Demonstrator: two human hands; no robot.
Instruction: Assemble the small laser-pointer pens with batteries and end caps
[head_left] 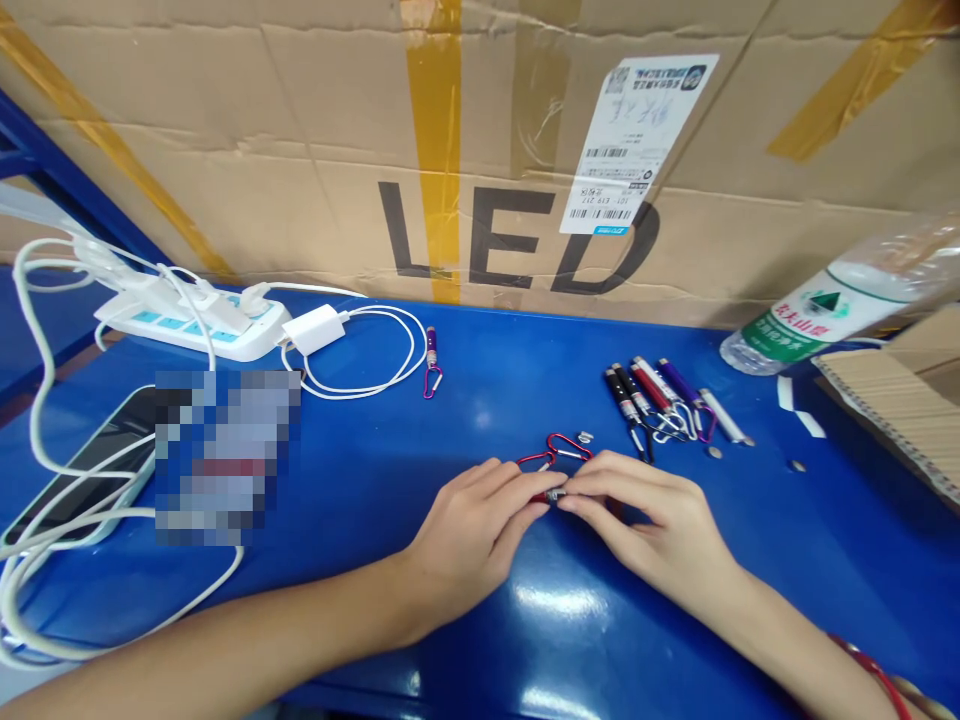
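Observation:
In the head view my left hand (484,515) pinches a small red keychain penlight (541,495), most of it hidden by the fingers. From the other side my right hand (649,515) grips the penlight's silver metal end (556,494) between thumb and fingertips. Just behind the fingers lie red carabiner clips (570,447), with a small silver metal piece (585,437) beside them. To the right is a row of several penlights (652,390) in black, red, white and purple with clips. Small round button cells (714,452) lie near that row.
A purple penlight (431,347) lies near a white charger (315,330) and its cable. At left are a white power strip (259,335), tangled cords and a phone (82,470). A large cardboard box (322,200) stands behind; a tilted water bottle (832,310) is at right.

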